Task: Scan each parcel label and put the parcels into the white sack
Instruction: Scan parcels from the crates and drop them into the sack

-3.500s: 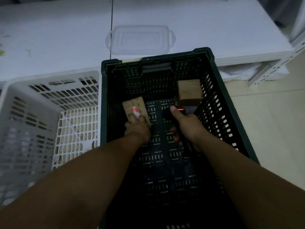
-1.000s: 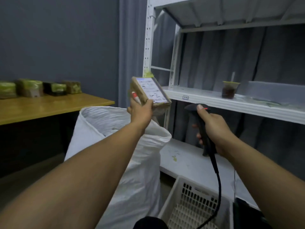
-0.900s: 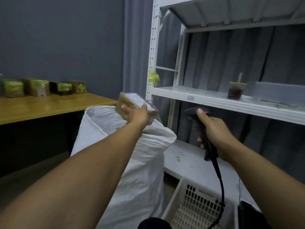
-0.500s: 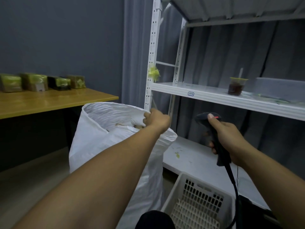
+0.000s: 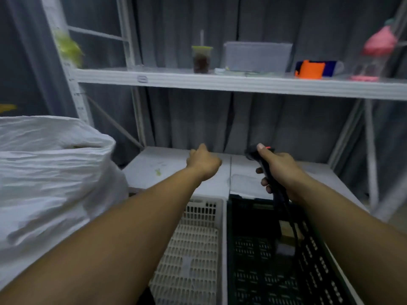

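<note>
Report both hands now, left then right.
Left hand: fingers curled, nothing visible in it.
Right hand: grips the scanner, thumb on top.

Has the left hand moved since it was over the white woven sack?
Yes: left hand now right of the white woven sack, clear of its mouth.

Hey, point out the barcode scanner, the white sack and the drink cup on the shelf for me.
barcode scanner (image 5: 251, 153): head camera view, on its dark head, above the grip.
white sack (image 5: 55, 183): head camera view, on its crumpled side wall.
drink cup (image 5: 200, 62): head camera view, on the dark, filled part of its body.
</note>
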